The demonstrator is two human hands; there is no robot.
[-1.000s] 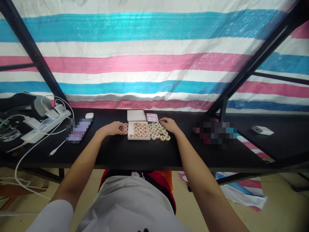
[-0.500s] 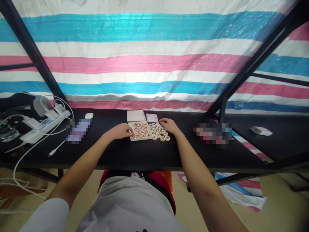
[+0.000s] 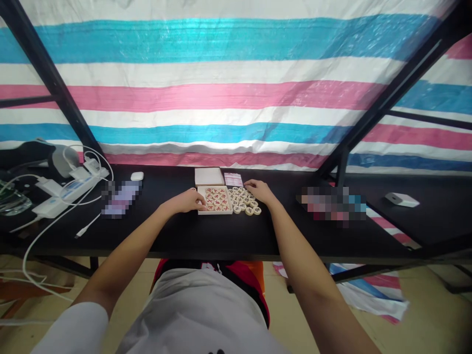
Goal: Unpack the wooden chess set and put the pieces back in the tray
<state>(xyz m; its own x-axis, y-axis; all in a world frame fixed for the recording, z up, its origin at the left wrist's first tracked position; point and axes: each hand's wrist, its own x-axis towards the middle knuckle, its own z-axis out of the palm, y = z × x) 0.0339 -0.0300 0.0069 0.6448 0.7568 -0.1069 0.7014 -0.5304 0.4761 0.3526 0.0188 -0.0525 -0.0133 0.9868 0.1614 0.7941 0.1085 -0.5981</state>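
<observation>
A white open box (image 3: 215,212) holds rows of round Chinese chess pieces (image 3: 217,196) with red characters. My left hand (image 3: 189,200) reaches over the box's left wall, fingers bent together with the tips inside by the left pieces. What lies between those tips is hidden. Right of the box, loose Chinese chess pieces (image 3: 241,200) with dark characters lie in a cluster on the table. My right hand (image 3: 260,191) rests at the back right of this cluster, fingers loosely bent and apart, holding nothing that I can see.
Behind the box lie its white lid (image 3: 208,176) and a pink-lined paper (image 3: 233,180). A power strip (image 3: 70,194) with white cables, a blurred phone-like item (image 3: 123,199) and a small white case (image 3: 137,176) are left. A blurred item (image 3: 332,204) and a white adapter (image 3: 401,199) are right.
The box, slightly skewed before, now sits straighter, its left wall shifted a little under my left hand. My right hand has hardly moved.
</observation>
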